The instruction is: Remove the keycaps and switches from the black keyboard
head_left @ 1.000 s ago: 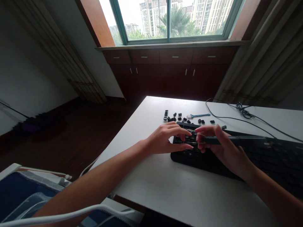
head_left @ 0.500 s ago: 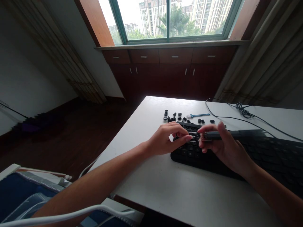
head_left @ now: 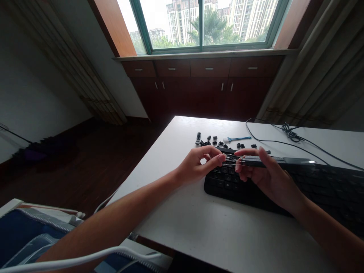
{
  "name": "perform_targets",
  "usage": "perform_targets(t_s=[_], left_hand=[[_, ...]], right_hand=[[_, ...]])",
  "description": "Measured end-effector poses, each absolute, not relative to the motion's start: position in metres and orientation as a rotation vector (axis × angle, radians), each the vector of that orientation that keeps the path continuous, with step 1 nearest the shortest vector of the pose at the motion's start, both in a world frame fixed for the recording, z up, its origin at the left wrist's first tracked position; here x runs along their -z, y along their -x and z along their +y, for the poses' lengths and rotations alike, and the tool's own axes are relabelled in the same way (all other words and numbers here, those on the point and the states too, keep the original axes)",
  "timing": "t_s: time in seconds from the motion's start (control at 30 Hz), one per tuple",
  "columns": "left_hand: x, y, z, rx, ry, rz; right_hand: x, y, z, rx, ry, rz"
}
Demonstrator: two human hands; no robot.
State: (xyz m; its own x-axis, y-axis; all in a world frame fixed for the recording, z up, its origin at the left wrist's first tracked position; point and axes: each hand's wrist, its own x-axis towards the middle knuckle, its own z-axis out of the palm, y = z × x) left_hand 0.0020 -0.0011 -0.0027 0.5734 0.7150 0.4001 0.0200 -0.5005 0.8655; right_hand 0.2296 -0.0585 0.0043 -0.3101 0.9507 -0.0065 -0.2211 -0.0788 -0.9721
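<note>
My right hand (head_left: 264, 178) is closed around the dark handle of a wire keycap puller (head_left: 256, 161), with its thin metal wires pointing left. My left hand (head_left: 203, 161) pinches thumb and forefinger together at the tips of those wires. What sits between these fingertips is too small to make out. Both hands are above the left end of a black keyboard (head_left: 247, 197), which has some keycaps removed there. Loose black keycaps (head_left: 220, 144) lie scattered behind the keyboard's far edge.
A small blue brush (head_left: 239, 139) with pale bristles lies behind the keycaps. A black cable (head_left: 290, 132), partly bundled, runs over the back right of the white table (head_left: 159, 182). At lower left, a white tube (head_left: 99, 254) passes in front of blue fabric (head_left: 25, 231).
Both hands and the puller have shifted slightly left, and the puller's handle has turned a little, catching light at its far end. The left fingers remain pinched at the wire tips.
</note>
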Motion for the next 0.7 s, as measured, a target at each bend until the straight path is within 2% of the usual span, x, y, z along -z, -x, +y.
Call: perform_targets(t_s=[0.7], left_hand=[[0.0106, -0.0010, 0.0034, -1.076, -2.033, 0.638]], right_hand=[[-0.0019, -0.2269, -0.0610, -1.348, 0.981, -1.441]])
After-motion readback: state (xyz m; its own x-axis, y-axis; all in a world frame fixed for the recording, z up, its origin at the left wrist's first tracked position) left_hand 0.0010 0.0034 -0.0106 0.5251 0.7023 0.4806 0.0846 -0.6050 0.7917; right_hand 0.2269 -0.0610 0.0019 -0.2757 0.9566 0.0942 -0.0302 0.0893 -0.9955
